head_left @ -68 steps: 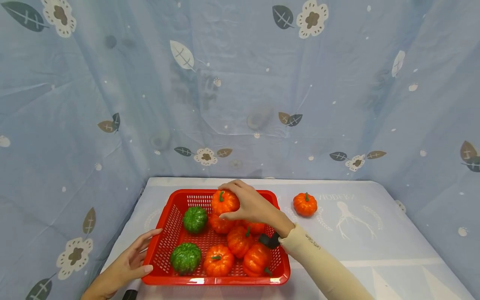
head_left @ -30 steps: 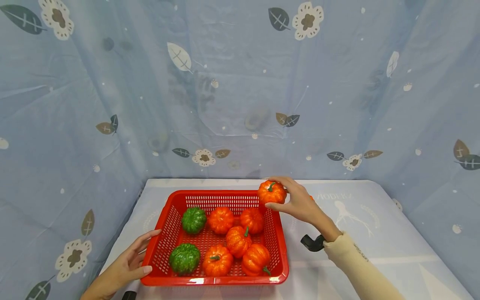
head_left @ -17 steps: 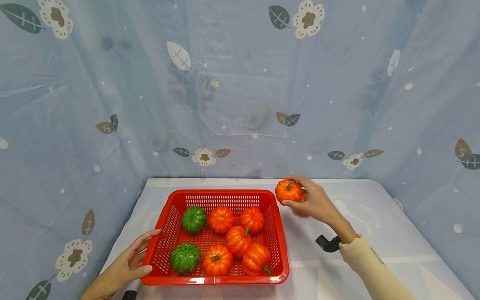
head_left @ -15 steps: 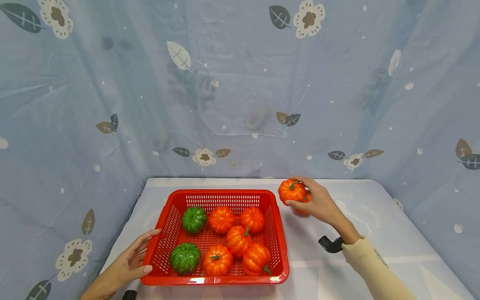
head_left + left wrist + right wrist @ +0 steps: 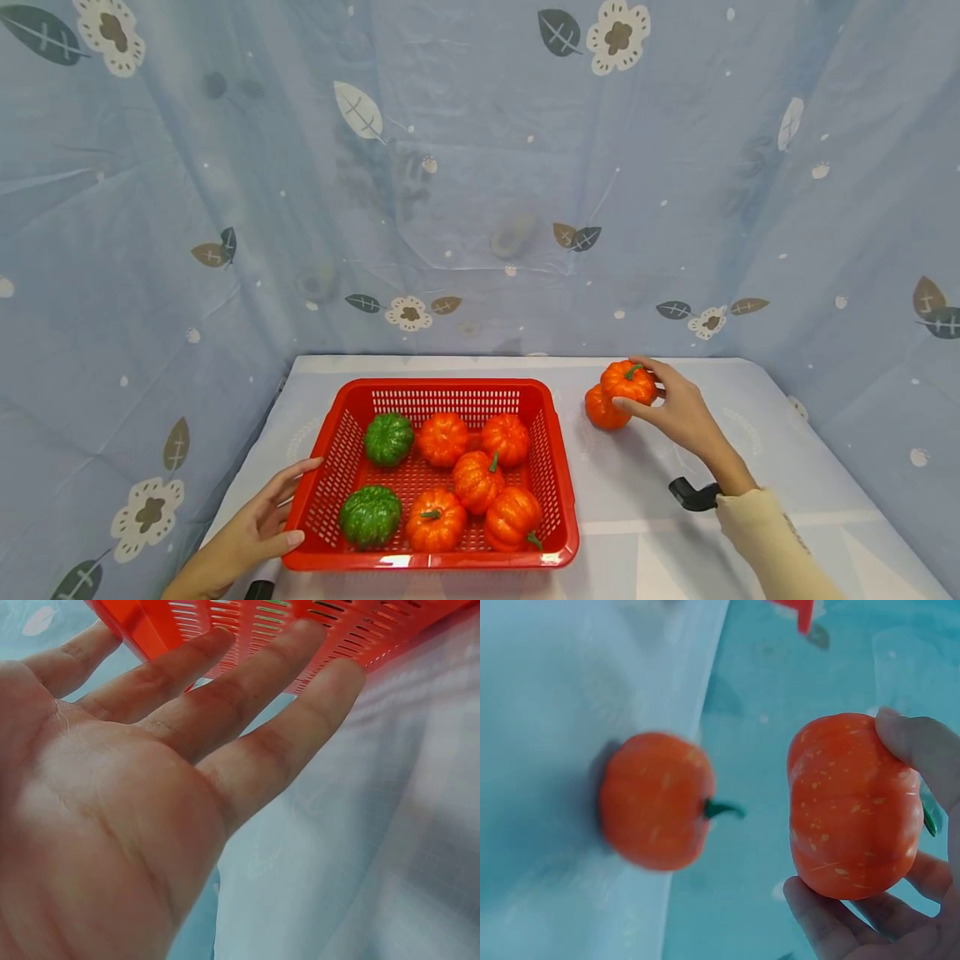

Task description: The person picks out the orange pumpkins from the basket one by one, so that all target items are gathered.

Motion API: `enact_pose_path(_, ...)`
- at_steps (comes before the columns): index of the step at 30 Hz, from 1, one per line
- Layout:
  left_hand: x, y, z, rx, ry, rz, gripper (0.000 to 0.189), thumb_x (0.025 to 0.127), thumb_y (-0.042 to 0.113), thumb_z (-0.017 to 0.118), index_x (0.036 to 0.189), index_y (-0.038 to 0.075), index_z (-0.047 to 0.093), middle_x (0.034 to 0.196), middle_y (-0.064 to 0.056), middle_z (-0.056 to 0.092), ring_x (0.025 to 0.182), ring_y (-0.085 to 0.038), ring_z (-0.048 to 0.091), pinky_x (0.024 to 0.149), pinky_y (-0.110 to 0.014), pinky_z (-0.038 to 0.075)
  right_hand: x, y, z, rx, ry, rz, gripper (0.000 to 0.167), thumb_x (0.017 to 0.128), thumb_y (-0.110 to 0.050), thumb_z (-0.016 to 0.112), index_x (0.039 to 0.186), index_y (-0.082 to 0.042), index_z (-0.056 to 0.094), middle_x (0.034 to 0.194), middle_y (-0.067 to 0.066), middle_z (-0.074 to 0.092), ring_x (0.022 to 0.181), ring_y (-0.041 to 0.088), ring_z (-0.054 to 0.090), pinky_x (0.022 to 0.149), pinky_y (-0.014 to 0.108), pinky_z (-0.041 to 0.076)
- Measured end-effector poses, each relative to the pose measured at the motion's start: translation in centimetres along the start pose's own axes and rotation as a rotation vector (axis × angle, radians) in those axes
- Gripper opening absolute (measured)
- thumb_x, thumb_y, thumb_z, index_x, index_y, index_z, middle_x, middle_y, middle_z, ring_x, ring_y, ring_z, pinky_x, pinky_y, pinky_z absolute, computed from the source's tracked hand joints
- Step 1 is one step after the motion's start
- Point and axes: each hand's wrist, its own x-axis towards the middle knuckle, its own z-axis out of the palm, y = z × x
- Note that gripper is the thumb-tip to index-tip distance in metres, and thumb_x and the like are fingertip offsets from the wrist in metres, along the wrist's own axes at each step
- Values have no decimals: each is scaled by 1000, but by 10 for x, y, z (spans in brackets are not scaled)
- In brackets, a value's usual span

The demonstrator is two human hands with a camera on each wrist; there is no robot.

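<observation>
My right hand [image 5: 678, 412] grips a small orange pumpkin [image 5: 628, 382] with a green stem, thumb on one side and fingers on the other. In the right wrist view this pumpkin [image 5: 855, 810] is held up off the table. A second orange pumpkin [image 5: 606, 408] stands on the table just left of and behind it in the head view. My left hand [image 5: 251, 529] rests at the left side of a red plastic basket [image 5: 431, 562], fingers nearly straight against its wall. Inside the basket sit several orange pumpkins [image 5: 477, 483] and two green ones [image 5: 371, 517].
The white patterned table [image 5: 750, 483] stretches right of the basket. A blue curtain [image 5: 480, 167] with leaves and flowers hangs behind and on both sides. A black wrist mount [image 5: 693, 496] juts out below the right wrist.
My right hand has lifted an orange pumpkin from the basket's back part and carried it rightwards, past its rim, to beside the pumpkin on the table. The left hand has stayed put.
</observation>
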Motion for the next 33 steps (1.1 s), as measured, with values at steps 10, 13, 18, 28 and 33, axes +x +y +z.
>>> enact_pose_path(10, 1, -1, 0, -9, 11, -22, 78, 98, 11, 64, 162, 22, 20, 161, -28, 21, 136, -40, 47, 92, -46, 58, -11, 35, -13, -34, 41, 120, 83, 88, -46, 81, 151, -4, 46, 143, 27, 50, 121, 48, 54, 97, 64, 50)
enact_pose_path(13, 1, -2, 0, -5, 11, -15, 77, 98, 11, 64, 162, 22, 20, 161, -28, 21, 136, -40, 47, 92, -47, 58, -12, 43, -14, -48, 46, 134, 82, 89, -47, 80, 150, -3, 46, 144, 29, 50, 121, 50, 53, 96, 65, 50)
enact_pose_path(18, 1, -2, 0, -8, 8, -8, 78, 98, 9, 63, 162, 21, 20, 161, -29, 21, 135, -38, 48, 92, -47, 58, -11, 57, -11, -79, 45, 157, 81, 90, -48, 78, 148, -1, 47, 143, 30, 50, 118, 49, 55, 95, 64, 51)
enact_pose_path(28, 1, -2, -1, -19, -2, 3, 75, 100, 8, 61, 162, 21, 19, 160, -30, 21, 132, -30, 52, 92, -48, 57, -9, 80, -1, -58, 15, 247, 86, 91, -52, 75, 151, 0, 41, 148, 32, 44, 125, 51, 49, 102, 67, 45)
enact_pose_path(33, 0, -2, -1, -37, -16, 24, 74, 101, 6, 59, 162, 21, 19, 157, -31, 22, 126, -19, 58, 92, -49, 57, -11, 89, 2, -47, -13, 281, 87, 92, -53, 73, 152, 0, 39, 150, 33, 42, 128, 52, 47, 104, 68, 42)
